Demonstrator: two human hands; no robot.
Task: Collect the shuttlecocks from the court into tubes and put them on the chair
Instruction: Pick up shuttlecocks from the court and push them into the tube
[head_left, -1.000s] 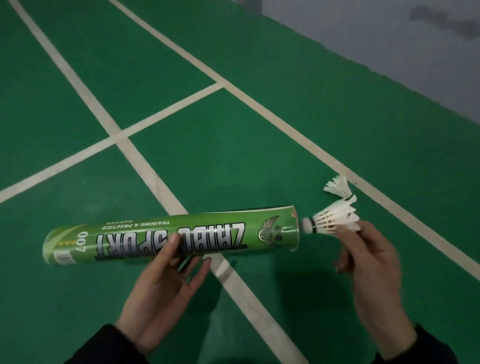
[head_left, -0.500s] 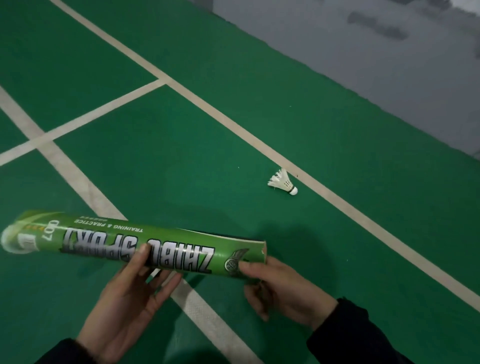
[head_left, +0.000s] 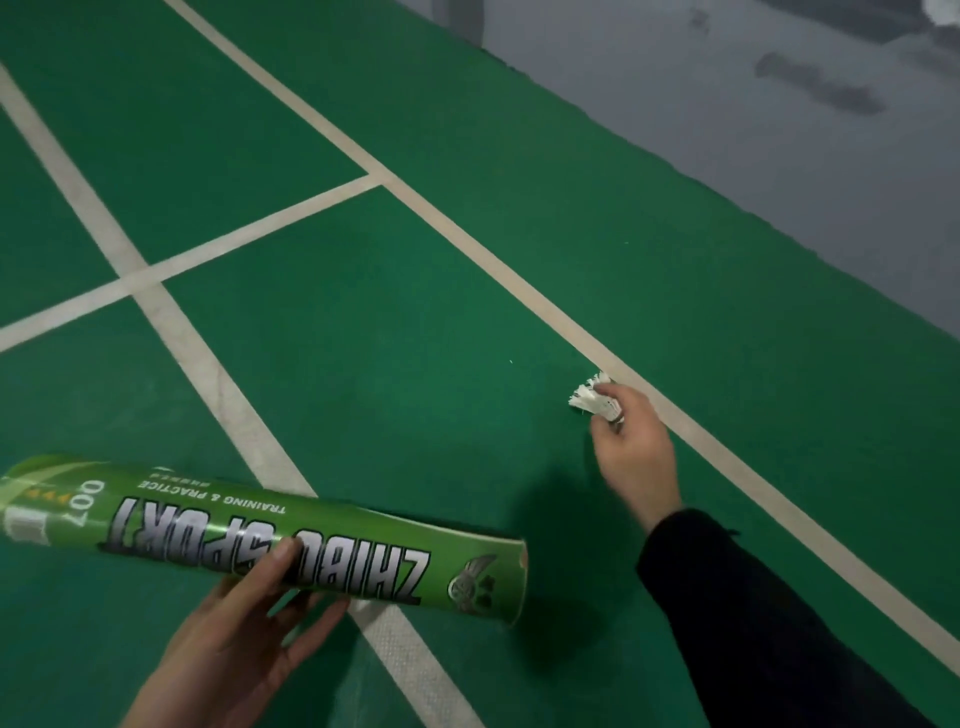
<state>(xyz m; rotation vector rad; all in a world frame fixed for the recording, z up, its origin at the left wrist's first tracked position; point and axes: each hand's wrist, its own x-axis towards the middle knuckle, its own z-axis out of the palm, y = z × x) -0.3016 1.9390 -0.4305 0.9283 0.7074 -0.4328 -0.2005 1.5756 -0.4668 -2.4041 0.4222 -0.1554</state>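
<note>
Right hand (head_left: 636, 447) fingers pinch shuttlecock (head_left: 592, 400) at the floor; left hand (head_left: 244, 629) grips tube (head_left: 260, 535). Loading and chair delivery pending; chair not visible.

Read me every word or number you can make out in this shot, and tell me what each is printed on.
All on the green tube, held in the left hand and seen upside down:
"ZHIBO SPORT": large lettering along the side.
"TRAINING & PRACTICE": small line beside it.
"007": near the far end.
Small print next to "TRAINING & PRACTICE" and the white label at the far end: too blurred to read.
</note>
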